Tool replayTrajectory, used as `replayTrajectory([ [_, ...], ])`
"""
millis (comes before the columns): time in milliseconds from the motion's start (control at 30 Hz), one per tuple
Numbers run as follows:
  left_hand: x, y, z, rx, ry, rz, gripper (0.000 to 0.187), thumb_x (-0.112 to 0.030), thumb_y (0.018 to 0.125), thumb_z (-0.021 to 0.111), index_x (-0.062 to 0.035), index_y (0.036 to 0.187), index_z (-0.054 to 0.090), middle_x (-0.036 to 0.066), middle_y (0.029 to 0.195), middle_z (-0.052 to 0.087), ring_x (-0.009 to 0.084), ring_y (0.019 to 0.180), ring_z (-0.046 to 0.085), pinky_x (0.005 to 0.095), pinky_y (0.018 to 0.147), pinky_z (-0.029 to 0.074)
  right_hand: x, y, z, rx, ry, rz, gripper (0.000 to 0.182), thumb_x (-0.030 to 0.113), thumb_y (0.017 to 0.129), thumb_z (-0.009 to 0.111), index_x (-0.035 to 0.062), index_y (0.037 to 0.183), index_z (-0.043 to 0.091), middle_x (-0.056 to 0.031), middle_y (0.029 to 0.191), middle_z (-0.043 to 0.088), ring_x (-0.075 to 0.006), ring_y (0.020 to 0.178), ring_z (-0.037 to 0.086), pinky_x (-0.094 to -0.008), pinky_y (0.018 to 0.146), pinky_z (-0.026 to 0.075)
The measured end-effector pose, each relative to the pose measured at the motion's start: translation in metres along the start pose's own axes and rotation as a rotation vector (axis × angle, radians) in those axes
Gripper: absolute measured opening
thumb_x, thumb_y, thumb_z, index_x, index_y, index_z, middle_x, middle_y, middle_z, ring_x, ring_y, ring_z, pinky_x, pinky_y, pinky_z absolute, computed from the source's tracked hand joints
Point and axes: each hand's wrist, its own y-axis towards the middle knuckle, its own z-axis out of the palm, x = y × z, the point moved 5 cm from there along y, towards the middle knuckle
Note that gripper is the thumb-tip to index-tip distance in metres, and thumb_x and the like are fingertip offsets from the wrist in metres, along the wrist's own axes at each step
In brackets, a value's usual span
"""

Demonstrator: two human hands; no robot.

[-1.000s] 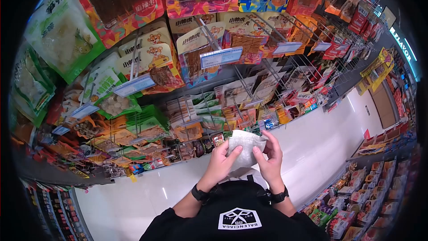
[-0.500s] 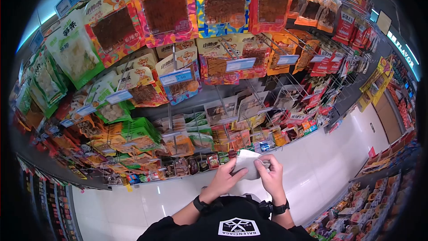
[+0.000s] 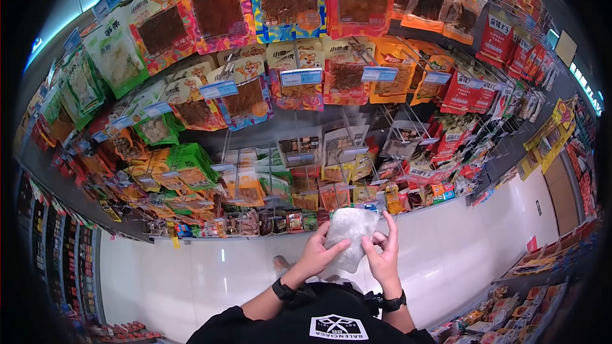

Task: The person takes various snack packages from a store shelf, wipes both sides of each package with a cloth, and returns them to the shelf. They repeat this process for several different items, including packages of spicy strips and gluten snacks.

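A pale, silvery-white snack packet [image 3: 352, 229] is held upright in front of my chest, its plain side toward me. My left hand [image 3: 320, 253] grips its left side, the thumb laid across the near face. On the other side my right hand [image 3: 384, 256] pinches it with the thumb, while the index finger points up beside its edge. What is printed on the far side is hidden. Beyond the packet, several rows of hanging snack bags [image 3: 358, 1] fill the rack, some with dark brown contents behind clear windows.
Metal pegs with blue price tags [image 3: 301, 77] stick out from the rack toward me. Red packets [image 3: 494, 39] hang at the right. Lower shelves [image 3: 510, 309] with goods stand at bottom right, more shelving [image 3: 54, 255] at left. Pale glossy floor [image 3: 191, 280] lies between.
The packet has turned and opened out, so more of its pale face shows. My right index finger has straightened upward. The view has shifted a little, the rack sliding left.
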Motion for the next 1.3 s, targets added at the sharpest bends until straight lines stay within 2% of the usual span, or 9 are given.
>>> replayTrajectory([
  [100, 0.002, 0.003, 0.000, -0.116, -0.021, 0.047, 0.054, -0.009, 0.095, 0.076, -0.0021, 0.142, 0.050, 0.008, 0.133, 0.064, 0.0149, 0.120, 0.062, 0.0329, 0.104, 0.049, -0.012, -0.008, -0.001, 0.187, 0.007, 0.047, 0.078, 0.007, 0.091, 0.076, 0.0021, 0.157, 0.035, -0.0042, 0.081, 0.068, -0.0078, 0.076, 0.062, -0.0250, 0.076, 0.051],
  [267, 0.002, -0.001, 0.010, -0.051, -0.060, 0.018, 0.071, -0.005, 0.093, 0.077, -0.0019, 0.152, 0.039, 0.010, 0.134, 0.063, 0.0168, 0.126, 0.059, 0.0330, 0.104, 0.049, -0.028, -0.011, -0.010, 0.280, -0.160, 0.037, 0.062, 0.007, 0.091, 0.077, -0.0008, 0.146, 0.052, -0.0028, 0.077, 0.064, -0.0062, 0.074, 0.060, -0.0235, 0.073, 0.050],
  [500, -0.012, -0.005, 0.008, -0.073, 0.064, 0.021, 0.102, 0.004, 0.091, 0.075, -0.0131, 0.166, 0.008, 0.015, 0.128, 0.068, 0.0180, 0.114, 0.066, 0.0329, 0.102, 0.050, -0.041, 0.004, -0.012, 0.089, -0.031, 0.116, 0.050, 0.009, 0.089, 0.079, -0.0028, 0.134, 0.063, -0.0069, 0.084, 0.070, -0.0071, 0.076, 0.061, -0.0248, 0.072, 0.052],
  [700, -0.015, 0.015, -0.010, -0.071, 0.140, 0.138, 0.086, 0.006, 0.089, 0.073, -0.0118, 0.162, 0.030, 0.014, 0.130, 0.068, 0.0183, 0.115, 0.066, 0.0337, 0.103, 0.051, -0.031, 0.026, -0.005, 0.238, -0.192, 0.038, 0.045, 0.011, 0.082, 0.084, 0.0024, 0.124, 0.070, -0.0125, 0.101, 0.075, -0.0195, 0.081, 0.071, -0.0320, 0.075, 0.056],
  [800, -0.032, 0.028, -0.012, 0.000, 0.412, 0.145, 0.062, 0.006, 0.087, 0.070, -0.0130, 0.145, 0.058, 0.008, 0.135, 0.069, 0.0187, 0.112, 0.070, 0.0333, 0.100, 0.054, -0.033, 0.037, -0.010, 0.205, -0.369, -0.019, 0.037, 0.004, 0.072, 0.082, 0.0019, 0.108, 0.074, -0.0163, 0.122, 0.071, -0.0270, 0.116, 0.066, -0.0375, 0.095, 0.053],
  [900, -0.034, 0.044, -0.022, 0.024, 0.481, 0.233, 0.055, 0.005, 0.086, 0.071, -0.0112, 0.138, 0.064, 0.010, 0.132, 0.070, 0.0194, 0.111, 0.071, 0.0332, 0.095, 0.055, -0.026, 0.055, -0.002, 0.190, -0.318, -0.163, 0.029, 0.003, 0.071, 0.081, 0.0016, 0.098, 0.070, -0.0165, 0.118, 0.072, -0.0290, 0.122, 0.064, -0.0386, 0.100, 0.051],
  [967, -0.044, 0.053, -0.027, -0.003, 0.539, 0.283, 0.046, 0.004, 0.085, 0.072, -0.0091, 0.129, 0.070, 0.011, 0.126, 0.072, 0.0192, 0.105, 0.072, 0.0317, 0.090, 0.056, -0.032, 0.064, 0.007, 0.210, -0.309, -0.182, 0.024, 0.001, 0.075, 0.079, 0.0026, 0.095, 0.065, -0.0160, 0.115, 0.073, -0.0271, 0.117, 0.067, -0.0382, 0.100, 0.052],
  [1033, -0.048, 0.062, -0.036, -0.028, 0.629, 0.307, 0.043, 0.004, 0.083, 0.073, -0.0076, 0.124, 0.072, 0.011, 0.123, 0.071, 0.0201, 0.103, 0.071, 0.0307, 0.086, 0.056, -0.055, 0.069, 0.015, 0.230, 0.034, 0.105, 0.025, 0.001, 0.079, 0.078, 0.0036, 0.100, 0.064, -0.0152, 0.112, 0.074, -0.0235, 0.109, 0.070, -0.0368, 0.096, 0.053],
  [1300, -0.083, 0.102, -0.085, -0.146, 0.623, 0.444, 0.031, -0.003, 0.077, 0.082, -0.0029, 0.105, 0.067, 0.013, 0.116, 0.071, 0.0251, 0.106, 0.070, 0.0350, 0.093, 0.054, -0.051, 0.125, 0.066, 0.258, -0.050, 0.018, 0.041, 0.007, 0.081, 0.084, 0.0009, 0.117, 0.064, -0.0110, 0.109, 0.073, -0.0181, 0.102, 0.068, -0.0333, 0.092, 0.053],
])
